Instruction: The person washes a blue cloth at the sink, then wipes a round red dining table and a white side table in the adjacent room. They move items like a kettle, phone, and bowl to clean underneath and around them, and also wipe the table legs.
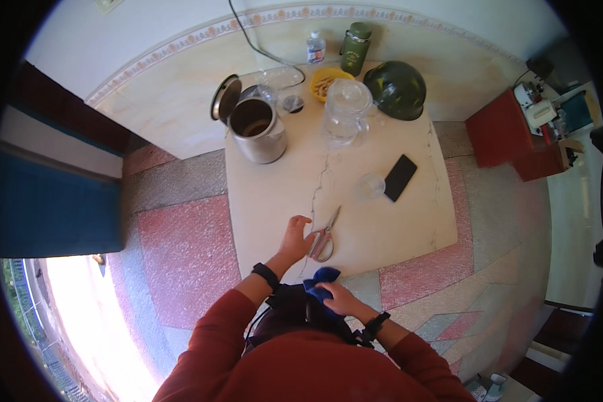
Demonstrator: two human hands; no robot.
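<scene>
A pair of scissors (323, 243) with pinkish handles lies on the pale table, its blades pointing away from me. Just left of the handles is my left hand (295, 239), fingers apart. Its thumb reaches the handle's edge, but whether it touches cannot be told. My right hand (342, 299) grips a bunched blue cloth (324, 281) close to my body, at the near table edge. Beyond the scissors, a clear drinking glass (371, 186) stands beside a black smartphone (400, 178) lying flat.
On the table (276, 201) stand an open-lidded steel electric kettle (261, 135), a clear pitcher (346, 113), a yellow bowl (334, 74) of peanuts and a dark green helmet-like dome (396, 90). A plastic bottle (316, 48) and green flask (356, 50) are against the wall.
</scene>
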